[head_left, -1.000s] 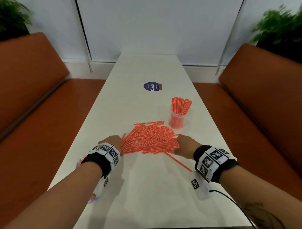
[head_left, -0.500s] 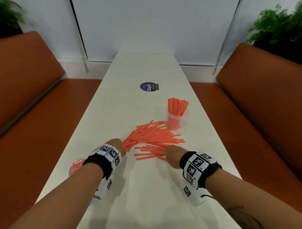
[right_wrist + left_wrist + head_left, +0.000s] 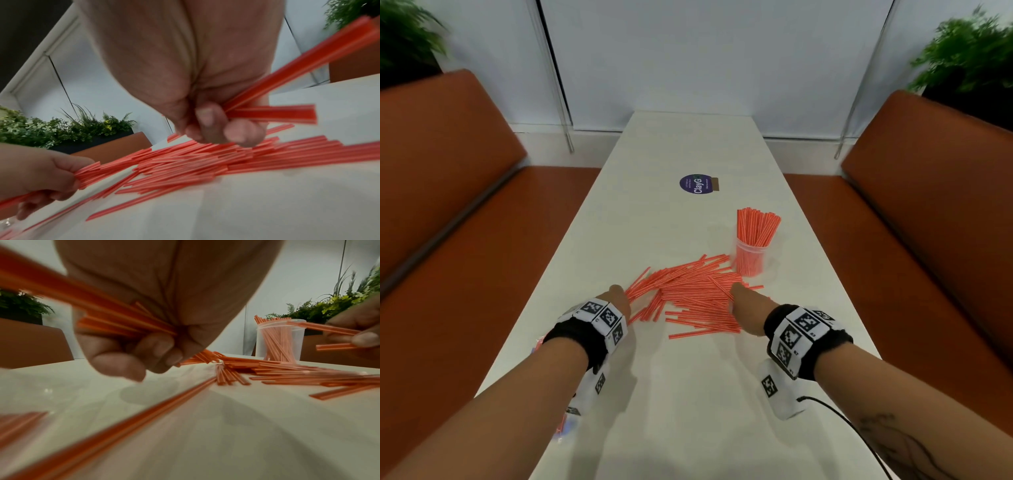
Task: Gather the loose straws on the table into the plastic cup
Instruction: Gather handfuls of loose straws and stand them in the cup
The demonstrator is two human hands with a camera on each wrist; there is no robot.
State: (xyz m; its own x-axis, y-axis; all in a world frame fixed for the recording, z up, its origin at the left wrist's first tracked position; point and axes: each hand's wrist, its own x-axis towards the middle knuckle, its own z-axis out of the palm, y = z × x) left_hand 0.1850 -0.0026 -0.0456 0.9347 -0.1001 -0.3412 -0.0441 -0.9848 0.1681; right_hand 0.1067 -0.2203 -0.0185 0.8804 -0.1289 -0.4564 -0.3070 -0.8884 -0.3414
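A pile of loose red straws (image 3: 693, 291) lies on the white table (image 3: 688, 394) between my hands. The clear plastic cup (image 3: 750, 255) stands just beyond the pile at the right, filled with upright straws (image 3: 756, 226). My left hand (image 3: 618, 299) is at the pile's left end, its fingers curled round a bundle of straws (image 3: 115, 321). My right hand (image 3: 741, 303) is at the pile's right end and pinches a few straws (image 3: 271, 104) between thumb and fingers. The cup (image 3: 279, 340) also shows in the left wrist view.
A round purple sticker (image 3: 697, 184) lies farther up the table. Orange bench seats (image 3: 465, 257) run along both sides, with plants (image 3: 969, 58) behind them. A clear bag with more straws (image 3: 563, 425) lies by the table's left edge under my left forearm. A black cable (image 3: 842, 421) trails from my right wrist.
My right hand moved forward to the pile's right end and took up a few straws. My left hand stays at the left end holding its bundle. The pile has been shifted.
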